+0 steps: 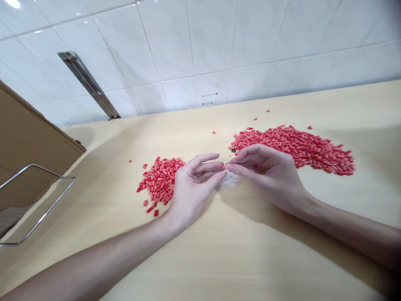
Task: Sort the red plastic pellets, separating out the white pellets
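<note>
My left hand (194, 184) pinches a small red piece (224, 167) between thumb and fingers, beside a pile of short red tube pieces (161, 179) on the left. Its fingertips nearly meet those of my right hand (271, 173), whose thumb and index finger are pressed together; what they hold, if anything, is too small to make out. Behind my right hand spreads a larger pile of red pieces (310, 148). Under the fingertips lies a small whitish, translucent heap (230, 179), partly hidden.
The wooden table (194, 259) meets a white tiled wall (213, 37). A cardboard box (28, 142) and a bent metal wire frame (46, 209) stand at the left. A metal bracket (89, 85) leans by the wall. Near the right pile lies a black ring (233, 150).
</note>
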Available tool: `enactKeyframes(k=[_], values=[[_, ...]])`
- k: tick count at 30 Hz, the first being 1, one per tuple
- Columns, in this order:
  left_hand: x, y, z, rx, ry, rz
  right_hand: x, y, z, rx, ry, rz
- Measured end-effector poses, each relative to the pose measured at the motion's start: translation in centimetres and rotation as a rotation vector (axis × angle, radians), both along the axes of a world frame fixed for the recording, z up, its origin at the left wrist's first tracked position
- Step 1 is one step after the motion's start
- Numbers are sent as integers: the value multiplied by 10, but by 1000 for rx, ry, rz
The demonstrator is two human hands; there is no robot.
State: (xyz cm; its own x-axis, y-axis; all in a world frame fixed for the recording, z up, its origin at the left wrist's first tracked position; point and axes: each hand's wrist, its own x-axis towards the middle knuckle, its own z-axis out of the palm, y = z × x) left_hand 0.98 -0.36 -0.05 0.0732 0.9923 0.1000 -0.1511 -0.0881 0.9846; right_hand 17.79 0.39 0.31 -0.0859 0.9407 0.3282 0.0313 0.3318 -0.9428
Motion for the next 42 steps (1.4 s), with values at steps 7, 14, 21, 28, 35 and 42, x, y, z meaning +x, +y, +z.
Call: enactKeyframes(k=[7,14,21,28,35,42], values=[[-4,0,-1,326,241,217,8,16,-6,-44,130,-337],[-8,-2,-3,357,438,208,16,30,-18,-96,222,-465],[-9,-1,-10,323,608,132,14,31,-17,-49,194,-476],[-8,-2,-8,328,680,111,9,21,-10,-2,144,-402],[-7,-1,-7,377,595,91,2,7,0,44,1,-216],[-7,-1,-7,372,636,71,2,6,-2,64,-58,-114]])
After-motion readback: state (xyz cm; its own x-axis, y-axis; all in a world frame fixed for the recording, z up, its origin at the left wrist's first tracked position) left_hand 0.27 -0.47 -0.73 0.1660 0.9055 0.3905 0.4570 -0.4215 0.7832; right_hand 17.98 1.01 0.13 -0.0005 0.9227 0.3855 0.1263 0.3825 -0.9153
